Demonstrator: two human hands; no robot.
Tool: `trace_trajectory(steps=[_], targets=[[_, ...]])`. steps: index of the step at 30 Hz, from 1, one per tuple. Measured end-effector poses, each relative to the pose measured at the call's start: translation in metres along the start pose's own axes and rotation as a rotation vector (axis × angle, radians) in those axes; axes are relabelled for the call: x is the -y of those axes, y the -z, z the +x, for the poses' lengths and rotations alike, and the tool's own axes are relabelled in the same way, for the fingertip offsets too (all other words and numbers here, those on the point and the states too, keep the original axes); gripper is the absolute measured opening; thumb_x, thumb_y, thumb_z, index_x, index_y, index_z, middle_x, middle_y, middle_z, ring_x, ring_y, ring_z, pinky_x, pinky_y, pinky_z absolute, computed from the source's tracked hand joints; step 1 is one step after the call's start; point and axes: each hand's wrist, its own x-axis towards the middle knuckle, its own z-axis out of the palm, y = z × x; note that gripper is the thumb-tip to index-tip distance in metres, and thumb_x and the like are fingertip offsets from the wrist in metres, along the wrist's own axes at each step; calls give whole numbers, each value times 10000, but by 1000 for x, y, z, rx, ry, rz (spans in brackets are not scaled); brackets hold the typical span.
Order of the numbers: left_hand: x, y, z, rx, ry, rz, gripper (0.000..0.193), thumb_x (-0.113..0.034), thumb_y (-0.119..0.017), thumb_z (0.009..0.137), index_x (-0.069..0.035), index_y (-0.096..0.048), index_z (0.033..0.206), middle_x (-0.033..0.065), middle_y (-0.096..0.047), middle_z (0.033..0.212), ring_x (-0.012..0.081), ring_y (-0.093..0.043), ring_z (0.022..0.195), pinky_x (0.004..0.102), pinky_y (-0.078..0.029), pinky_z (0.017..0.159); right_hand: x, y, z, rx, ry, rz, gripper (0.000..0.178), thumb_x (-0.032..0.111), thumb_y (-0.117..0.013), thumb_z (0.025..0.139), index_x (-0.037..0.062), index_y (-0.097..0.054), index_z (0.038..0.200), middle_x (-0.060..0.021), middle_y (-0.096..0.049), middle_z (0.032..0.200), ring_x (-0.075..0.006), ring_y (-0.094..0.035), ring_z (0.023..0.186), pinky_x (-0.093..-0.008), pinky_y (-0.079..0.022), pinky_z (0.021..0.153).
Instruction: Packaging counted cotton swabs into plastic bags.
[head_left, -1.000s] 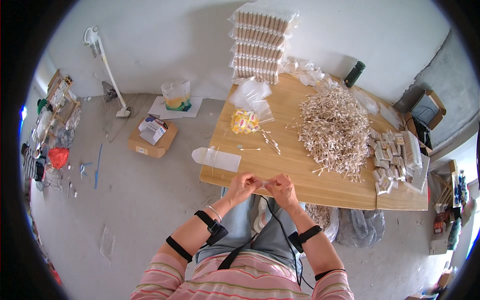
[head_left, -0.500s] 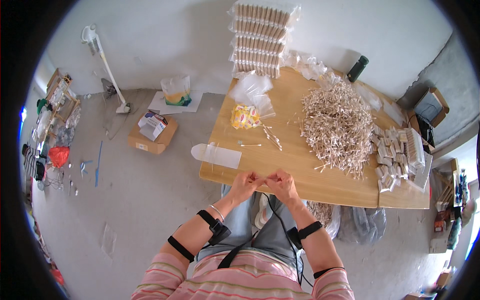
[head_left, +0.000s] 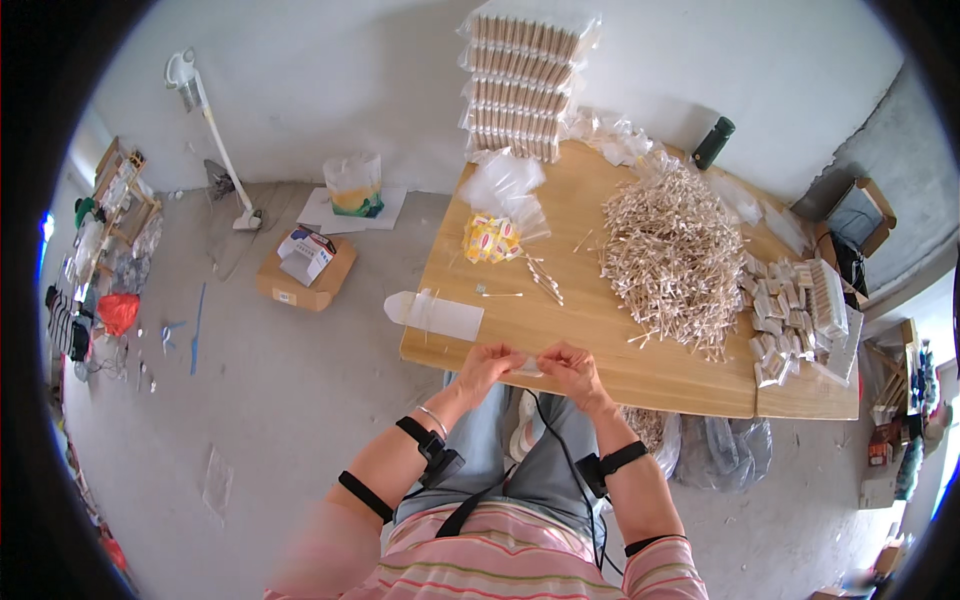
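L hand (head_left: 487, 367): fingers pinching small translucent pc (head_left: 527, 369) at near edge of table (head_left: 640, 380), betw. hands; R hand (head_left: 573, 368): fingertips bent at pc's other end (grip unclear); loose cotton swabs (head_left: 672, 260) heaped beyond, to R

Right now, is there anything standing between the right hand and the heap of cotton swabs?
Nothing visible stands in the way: between the right hand and the heap of cotton swabs runs wooden tabletop, with some loose swabs at the heap's near edge.
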Motion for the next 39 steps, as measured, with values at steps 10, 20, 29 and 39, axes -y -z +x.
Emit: trace_trajectory(steps=[10,20,29,39], targets=[[0,1,-12,-52,-98,209,149,-92,-586,894,8,-630,996,35,-657,898,95,-596,848,251,-470,775,25,-12,-17,-123,16,27,86,77,-672,850,-9,-669,850,-27,-655,740,-72,-589,663,-237,-501,610],[-66,-43,-85,68,-1026,1067,540,-24,-725,705,-107,-573,1216,90,-567,1275,296,-550,1166,404,-457,965,77,-13,-49,-112,-223,492,74,74,-624,854,4,-646,862,-50,-639,740,-109,-601,596,-230,-496,522],[-71,-56,-92,149,-1042,842,338,-78,-766,727,-98,-665,1048,25,-690,1085,226,-634,1057,412,-442,996,89,-29,-70,-100,-193,567,18,18,-597,838,0,-596,844,-58,-602,686,-97,-554,492,-216,-368,343],[-85,-80,-104,238,-972,721,286,-118,-809,723,-91,-695,983,33,-717,995,184,-664,1000,386,-430,1007,80,-46,-72,-169,-123,632,80,16,-626,848,-18,-576,900,-79,-618,740,-129,-596,567,-242,-470,419]])
